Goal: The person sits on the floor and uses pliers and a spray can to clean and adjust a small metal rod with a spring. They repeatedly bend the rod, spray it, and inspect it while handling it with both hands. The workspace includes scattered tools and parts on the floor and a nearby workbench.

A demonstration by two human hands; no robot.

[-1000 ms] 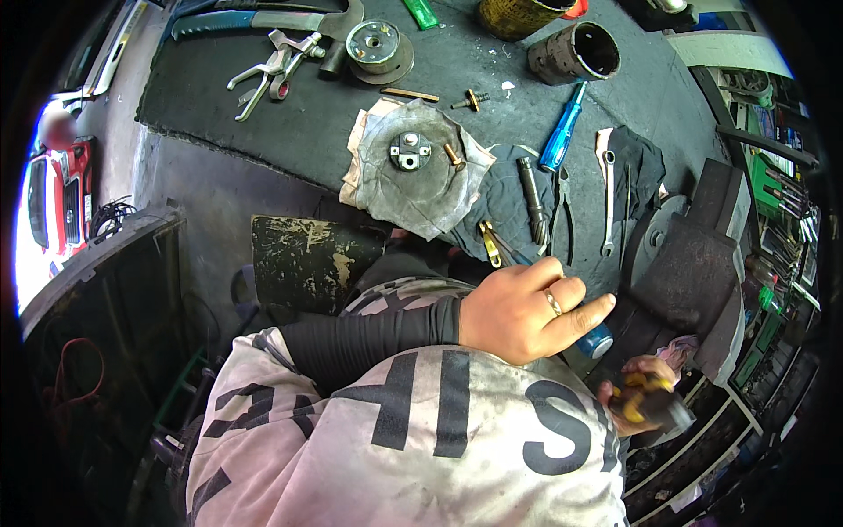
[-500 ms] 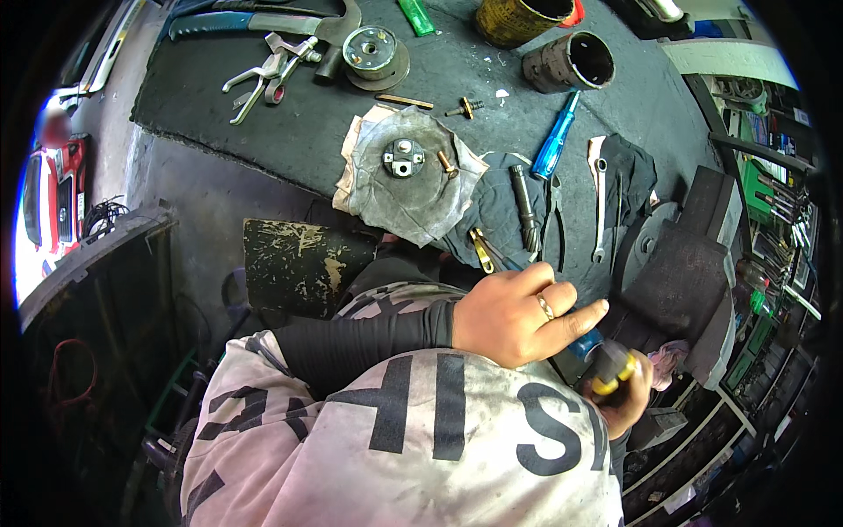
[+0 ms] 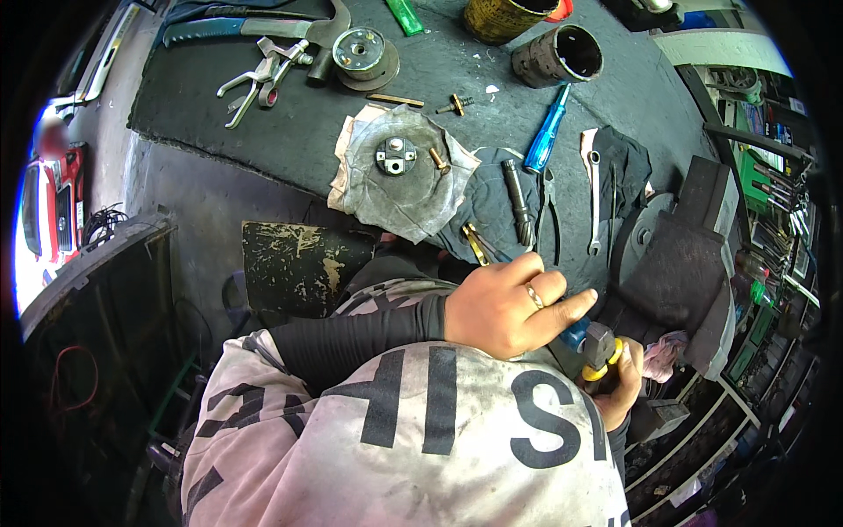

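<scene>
My left hand (image 3: 505,307), with a ring on one finger, is closed palm down, one finger stretched to the right. A blue-handled tool (image 3: 574,335) shows at its far right side, most of it hidden beneath the fingers. Close by, my right hand (image 3: 623,386) grips pliers with yellow handles (image 3: 598,348), their dark blunt head up against the blue end; whether they touch I cannot tell. Ahead of my left hand, a brass-coloured tool end (image 3: 477,246), a dark ribbed shaft (image 3: 518,202) and slim pliers (image 3: 549,215) lie on a dark cloth (image 3: 492,198).
A round part with a square hole (image 3: 395,156) and a copper bolt (image 3: 440,161) rest on a greasy cloth (image 3: 369,198). Beyond lie a blue screwdriver (image 3: 548,132), a wrench (image 3: 594,202), a puller (image 3: 263,79), a hammer (image 3: 325,35) and two cans. A grinder-like machine (image 3: 676,255) stands right.
The yellow-handled pliers, blurred before, now show sharply, shifted slightly left and upward with my right hand. My left hand keeps its closed pose. The whole view has shifted slightly.
</scene>
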